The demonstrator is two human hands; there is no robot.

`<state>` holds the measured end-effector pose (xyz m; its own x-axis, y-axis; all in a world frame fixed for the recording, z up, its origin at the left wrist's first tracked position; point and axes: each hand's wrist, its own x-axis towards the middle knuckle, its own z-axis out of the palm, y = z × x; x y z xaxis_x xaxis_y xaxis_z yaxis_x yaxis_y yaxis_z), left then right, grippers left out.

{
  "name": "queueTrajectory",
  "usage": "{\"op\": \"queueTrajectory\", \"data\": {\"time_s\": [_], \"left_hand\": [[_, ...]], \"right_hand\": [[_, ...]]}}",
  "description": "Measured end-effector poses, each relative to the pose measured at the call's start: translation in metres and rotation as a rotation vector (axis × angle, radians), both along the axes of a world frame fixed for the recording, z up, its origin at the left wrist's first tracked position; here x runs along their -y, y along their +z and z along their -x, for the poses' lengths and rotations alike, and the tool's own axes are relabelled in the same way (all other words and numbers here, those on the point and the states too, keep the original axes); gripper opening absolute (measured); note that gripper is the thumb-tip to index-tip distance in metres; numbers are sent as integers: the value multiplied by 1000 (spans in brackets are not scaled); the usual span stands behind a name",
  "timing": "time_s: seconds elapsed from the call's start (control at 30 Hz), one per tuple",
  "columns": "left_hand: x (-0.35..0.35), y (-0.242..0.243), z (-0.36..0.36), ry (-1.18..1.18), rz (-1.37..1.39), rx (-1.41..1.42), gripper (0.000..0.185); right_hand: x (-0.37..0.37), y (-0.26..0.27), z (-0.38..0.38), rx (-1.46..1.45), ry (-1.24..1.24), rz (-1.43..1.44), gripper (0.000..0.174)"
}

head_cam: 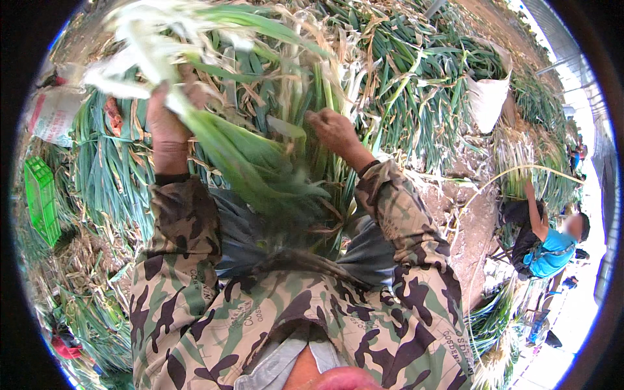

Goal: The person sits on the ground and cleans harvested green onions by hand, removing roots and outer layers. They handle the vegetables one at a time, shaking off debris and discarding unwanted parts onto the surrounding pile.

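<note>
My left hand is closed around a bunch of green onions. Their pale ends spread out, blurred, towards the upper left, and the green leaves hang down over my lap. At the right of the bunch, my right hand has its fingers curled in front of upright leaves and dry husks; whether it grips any of them cannot be made out. Beyond both hands lies a heap of green onions with dry, papery leaves. A tied bundle of green onions lies to the left of my left forearm.
A green plastic crate stands at the far left, below a printed white sack. Another white sack lies at the upper right. A thin pale hose curves over bare ground. A person in a blue shirt sits at the right beside more onions.
</note>
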<state>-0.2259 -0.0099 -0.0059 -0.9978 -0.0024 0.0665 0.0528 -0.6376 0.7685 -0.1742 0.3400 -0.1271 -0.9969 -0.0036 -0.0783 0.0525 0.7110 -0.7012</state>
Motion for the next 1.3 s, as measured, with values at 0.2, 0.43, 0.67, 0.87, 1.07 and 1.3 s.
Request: {"op": "queueTrajectory", "data": {"time_s": [0.2,0.43,0.67,0.87,1.07,1.3], "left_hand": [[29,-6,2,55,13,64,58],[-4,-8,-10,63,286,272,45],[-31,-6,-4,-118,328,253,42],[-39,-19,5,-267,278,269,53],[-61,-26,1,-434,232,226,49],[-73,-15,-14,-531,273,243,58]], "right_hand": [[-43,-65,10,133,-122,-216,77],[-9,-90,14,166,-211,-226,57],[7,-72,38,16,-357,153,58],[38,20,24,-158,-266,243,59],[83,71,-49,-328,-1,118,36],[97,77,-74,-386,202,210,30]]}}
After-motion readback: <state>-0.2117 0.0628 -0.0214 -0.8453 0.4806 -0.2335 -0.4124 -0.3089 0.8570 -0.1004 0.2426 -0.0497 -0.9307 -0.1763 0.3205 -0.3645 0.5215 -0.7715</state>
